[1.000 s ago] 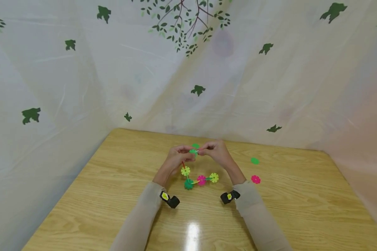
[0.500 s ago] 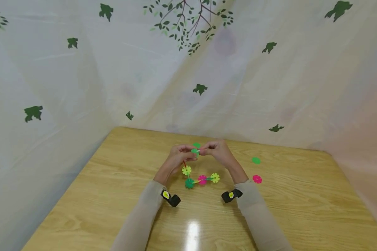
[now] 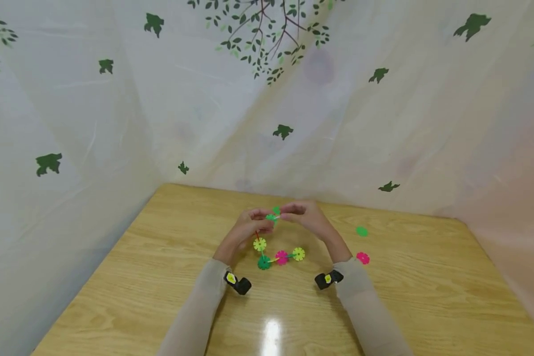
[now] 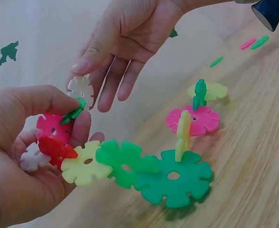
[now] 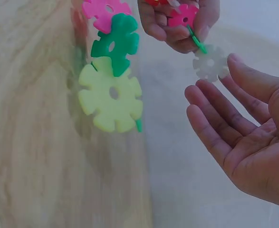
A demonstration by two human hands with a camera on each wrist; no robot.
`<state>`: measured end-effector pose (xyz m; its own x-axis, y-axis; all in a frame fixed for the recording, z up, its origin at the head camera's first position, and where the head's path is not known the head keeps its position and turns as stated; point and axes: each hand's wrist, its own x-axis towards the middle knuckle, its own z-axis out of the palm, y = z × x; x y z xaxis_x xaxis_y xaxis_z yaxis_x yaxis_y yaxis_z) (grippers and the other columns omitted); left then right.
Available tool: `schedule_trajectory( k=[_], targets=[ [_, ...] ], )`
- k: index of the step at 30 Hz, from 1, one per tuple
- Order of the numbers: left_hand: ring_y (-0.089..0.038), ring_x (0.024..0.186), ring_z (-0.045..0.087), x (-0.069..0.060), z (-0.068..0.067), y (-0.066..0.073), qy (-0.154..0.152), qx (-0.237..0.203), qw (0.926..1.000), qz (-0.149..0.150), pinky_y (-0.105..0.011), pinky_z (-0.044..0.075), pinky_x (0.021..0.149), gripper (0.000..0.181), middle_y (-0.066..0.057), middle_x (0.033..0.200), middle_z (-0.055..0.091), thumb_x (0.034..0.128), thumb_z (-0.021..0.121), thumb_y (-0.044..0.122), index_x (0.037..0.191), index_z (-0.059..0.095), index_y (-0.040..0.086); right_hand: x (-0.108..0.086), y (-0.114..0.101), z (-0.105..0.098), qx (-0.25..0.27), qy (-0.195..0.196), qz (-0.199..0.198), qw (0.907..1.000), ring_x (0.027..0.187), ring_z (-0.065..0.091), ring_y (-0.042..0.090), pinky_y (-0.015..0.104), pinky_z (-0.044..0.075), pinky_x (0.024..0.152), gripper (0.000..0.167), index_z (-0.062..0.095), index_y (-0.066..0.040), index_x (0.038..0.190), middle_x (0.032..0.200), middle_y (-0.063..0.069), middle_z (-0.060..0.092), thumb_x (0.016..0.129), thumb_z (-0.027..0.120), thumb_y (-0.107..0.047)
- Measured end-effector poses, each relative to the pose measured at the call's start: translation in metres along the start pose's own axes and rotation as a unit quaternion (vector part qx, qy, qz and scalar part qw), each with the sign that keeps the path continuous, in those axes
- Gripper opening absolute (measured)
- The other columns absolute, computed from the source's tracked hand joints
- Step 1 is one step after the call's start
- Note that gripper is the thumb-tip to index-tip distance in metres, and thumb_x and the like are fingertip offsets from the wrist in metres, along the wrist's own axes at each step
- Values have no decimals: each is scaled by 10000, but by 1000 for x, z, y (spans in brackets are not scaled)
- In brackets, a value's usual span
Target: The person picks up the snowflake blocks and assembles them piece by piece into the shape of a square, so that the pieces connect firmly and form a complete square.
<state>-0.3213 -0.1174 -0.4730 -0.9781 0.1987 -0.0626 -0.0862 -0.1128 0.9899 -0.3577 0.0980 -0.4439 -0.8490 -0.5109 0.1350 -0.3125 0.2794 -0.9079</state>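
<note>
My left hand (image 3: 249, 228) pinches a small green flower-shaped disc (image 4: 75, 114) between thumb and finger. Slotted onto it is a white disc (image 4: 81, 88), whose edge sits between the thumb and index finger of my right hand (image 5: 258, 123); the other right fingers are extended. A linked chain trails from the left hand: a pink disc (image 4: 49, 124), a red disc (image 4: 58, 151) and a yellow disc (image 4: 76, 168), then a large green disc (image 4: 177, 190). Farther along come another pink disc (image 4: 203, 121) and the yellow end disc (image 5: 103, 104). The chain's far part rests on the table.
Loose on the wooden table (image 3: 160, 287) lie a green disc (image 3: 362, 231) and a pink disc (image 3: 363, 257) on the right. Another green disc (image 3: 276, 210) lies behind the hands. A printed cloth (image 3: 231, 123) hangs beyond the table's back edge.
Both hands stay close together at the same spot. The right fingers have loosened and spread a little around the white disc. The chain has shifted slightly left in the head view.
</note>
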Motion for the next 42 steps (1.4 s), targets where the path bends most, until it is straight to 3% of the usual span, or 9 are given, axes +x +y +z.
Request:
schedule_trajectory(
  k=[6,10,15,21,26,31,35,39,42],
  targets=[
    [-145,795,696,0,-5,2,190,22,9995,-256,-286,605,787,372,43,834,683,929,648,-19,1282,577,-112,10,-7,-15,-226,35,117,9997,984,713,234,533,565,925,311,696,10,1230,1128,229,730,1000,669,-197],
    [-129,757,680,-1,-9,4,331,159,9983,-463,-256,585,725,301,0,868,677,950,638,23,1237,606,-58,24,-9,-20,-682,-59,-61,9976,932,717,279,452,596,843,280,714,24,1192,1092,249,733,992,673,-168],
    [-83,698,664,-1,-10,6,372,211,9973,-599,-181,520,586,213,-35,940,740,954,626,51,1162,625,3,44,-3,-19,-1264,-377,-80,9912,912,724,374,451,612,788,248,701,86,1157,1042,266,739,977,672,-82],
    [-78,681,648,5,-6,4,228,84,9981,-567,-197,539,601,157,-46,946,757,969,606,55,1118,574,18,61,8,-15,-1890,-883,197,9778,989,716,393,430,612,831,325,646,102,1242,1093,276,721,943,676,-23],
    [-65,640,600,5,1,3,229,274,9981,-499,-199,521,588,147,-77,947,757,968,603,71,1103,564,30,69,17,-11,-2299,-1173,585,9644,1053,703,367,374,610,840,395,614,82,1314,1218,266,688,946,677,-49],
    [-69,624,533,4,3,4,170,375,9981,-458,-188,503,588,319,-125,986,742,978,579,79,1277,553,-28,72,12,-4,-2878,-1323,662,9462,1191,632,375,431,568,963,335,682,36,1262,1341,223,648,941,682,-60],
    [-49,600,493,2,0,5,18,530,9978,-402,-172,485,572,461,-88,987,716,1003,565,147,1421,524,-45,71,9,0,-3072,-1315,726,9397,1162,644,335,445,553,981,285,738,5,1184,1279,175,696,904,713,-43],
    [-42,592,480,1,0,5,-81,662,9971,-364,-170,479,565,498,-45,993,694,1033,576,286,1415,560,-32,67,9,-1,-3200,-1264,710,9363,992,684,284,400,584,874,230,775,-2,1083,1119,142,754,854,757,-21],
    [-36,583,469,1,1,4,-89,697,9968,-368,-164,464,555,521,-83,1032,692,1033,585,347,1391,586,-31,63,10,-4,-3231,-1266,702,9352,940,683,272,379,592,840,216,769,19,1029,1020,142,756,813,779,13]
  ],
)
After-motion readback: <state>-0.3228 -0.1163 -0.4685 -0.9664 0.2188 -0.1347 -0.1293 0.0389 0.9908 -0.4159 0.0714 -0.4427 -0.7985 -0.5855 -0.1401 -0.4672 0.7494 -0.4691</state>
